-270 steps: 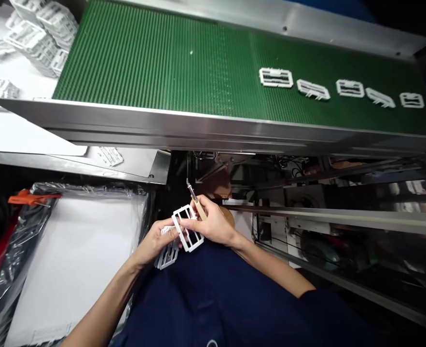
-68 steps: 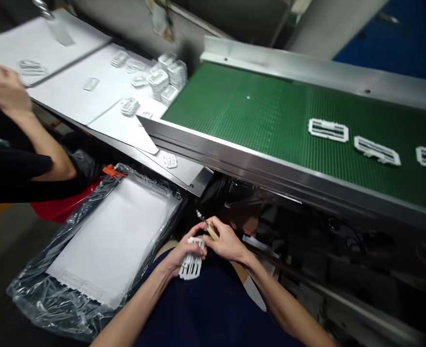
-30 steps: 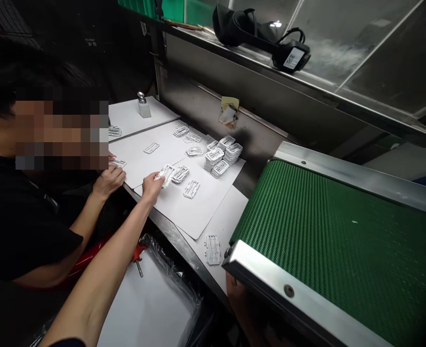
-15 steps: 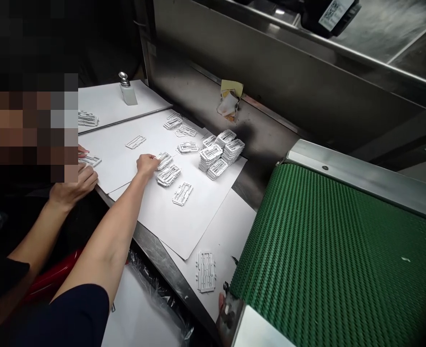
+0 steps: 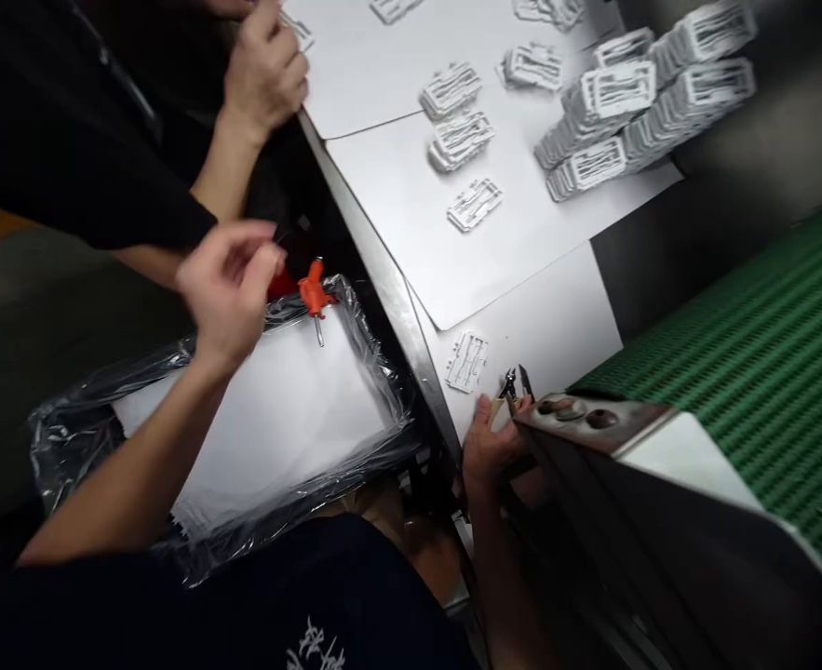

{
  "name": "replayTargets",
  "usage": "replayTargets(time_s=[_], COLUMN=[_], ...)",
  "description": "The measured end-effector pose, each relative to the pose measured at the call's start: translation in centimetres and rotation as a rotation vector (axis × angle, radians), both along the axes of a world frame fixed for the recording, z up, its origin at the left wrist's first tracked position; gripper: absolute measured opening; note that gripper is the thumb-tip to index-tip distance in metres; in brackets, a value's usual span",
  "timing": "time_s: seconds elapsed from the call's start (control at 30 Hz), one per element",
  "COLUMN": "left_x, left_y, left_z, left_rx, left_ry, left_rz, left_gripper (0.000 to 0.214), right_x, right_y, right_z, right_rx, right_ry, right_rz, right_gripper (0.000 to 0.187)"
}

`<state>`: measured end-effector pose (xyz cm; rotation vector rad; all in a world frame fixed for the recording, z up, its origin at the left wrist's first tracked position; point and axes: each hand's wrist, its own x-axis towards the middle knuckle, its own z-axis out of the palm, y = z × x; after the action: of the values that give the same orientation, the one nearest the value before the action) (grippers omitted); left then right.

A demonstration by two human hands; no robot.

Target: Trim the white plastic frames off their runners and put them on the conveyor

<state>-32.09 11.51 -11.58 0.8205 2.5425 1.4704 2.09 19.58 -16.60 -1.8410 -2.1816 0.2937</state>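
Note:
My left hand point(image 5: 223, 288), blurred by motion, hangs over a plastic-lined box. Its fingers are loosely curled, with a gap between thumb and forefinger and nothing visible between them. At the table's near edge, my right hand point(image 5: 489, 448) is wrapped around a pair of nippers point(image 5: 510, 386), whose dark jaws point up. The machine's corner hides part of that hand. Beside the nippers lies a flat white slotted plastic frame point(image 5: 466, 361). Further up the white sheet are small stacks of similar frames point(image 5: 461, 140) and a single low pile point(image 5: 475, 205).
Tall stacks of frames point(image 5: 620, 88) stand at the sheet's far side. A green conveyor belt point(image 5: 766, 372) with a metal end housing point(image 5: 592, 423) borders the right. Inside the lined box point(image 5: 291, 400) rests an orange-handled tool point(image 5: 315, 290). A co-worker's hand point(image 5: 265, 74) is at upper left.
My left hand has left the small stack of frames and drawn back over the box. The view has swung down, showing my right hand with the nippers.

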Motion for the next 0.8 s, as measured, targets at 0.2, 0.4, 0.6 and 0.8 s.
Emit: replayTargets(time_s=[0.2, 0.4, 0.6, 0.8], left_x=[7.3, 5.0, 0.3, -0.7], left_y=[-25.9, -32.7, -33.0, -33.4], left_z=[-7.7, -11.6, -13.6, -14.1], left_rx=[-0.709, -1.011, -1.16, -1.209], left_ry=[-0.352, -0.43, -0.512, -0.509], left_rz=[0.487, 0.606, 0.579, 0.446], left_gripper=[0.023, 0.044, 0.066, 0.074], right_x=[-0.2, 0.4, -3.2, -11.7], right_y=[-0.1, -1.2, -7.3, -19.4], right_z=[-0.5, 0.0, 2.9, 0.3], right_rx=[0.234, 0.376, 0.27, -0.471], right_ry=[0.11, 0.266, 0.322, 0.253], right_rz=[-0.034, -0.02, 0.322, 1.053], right_gripper=[0.053, 0.034, 0.028, 0.025])
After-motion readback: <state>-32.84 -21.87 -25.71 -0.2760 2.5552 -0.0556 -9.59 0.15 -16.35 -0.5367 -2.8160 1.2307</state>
